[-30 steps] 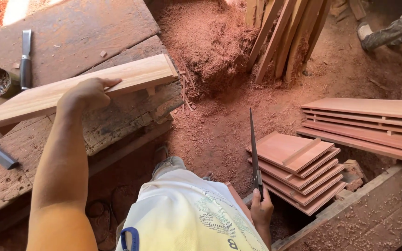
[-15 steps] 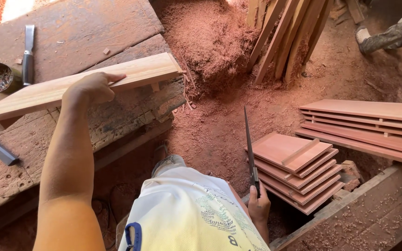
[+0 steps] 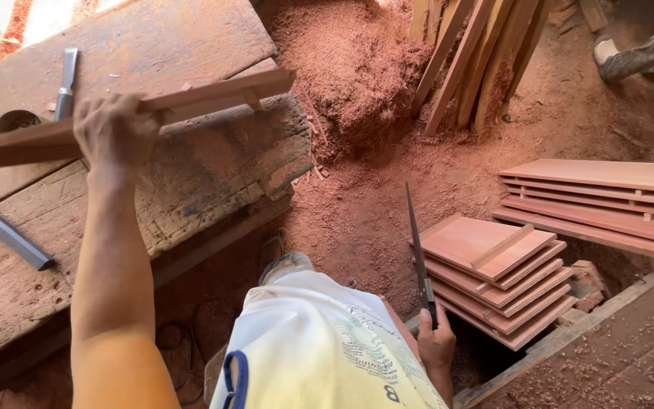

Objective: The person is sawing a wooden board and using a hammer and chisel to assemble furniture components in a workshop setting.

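My left hand (image 3: 115, 129) grips a long pale wooden plank (image 3: 213, 95), which is tilted onto its edge above the worn workbench (image 3: 213, 174). My right hand (image 3: 437, 341) hangs low at my side and holds a thin dark saw blade (image 3: 416, 242) that points upward. Below me is my white shirt with a blue collar (image 3: 312, 348).
A stack of short reddish boards (image 3: 493, 273) lies right of the saw, with longer boards (image 3: 599, 197) piled beyond. Planks (image 3: 471, 53) lean by a sawdust heap (image 3: 350, 68). A chisel (image 3: 66, 72), a small tin (image 3: 13, 121) and a metal bar (image 3: 5, 231) rest on the bench. Another person's leg (image 3: 645, 53) shows at top right.
My left hand has turned the plank from lying flat to standing on its edge and lifted it slightly. The saw in my right hand has stayed upright.
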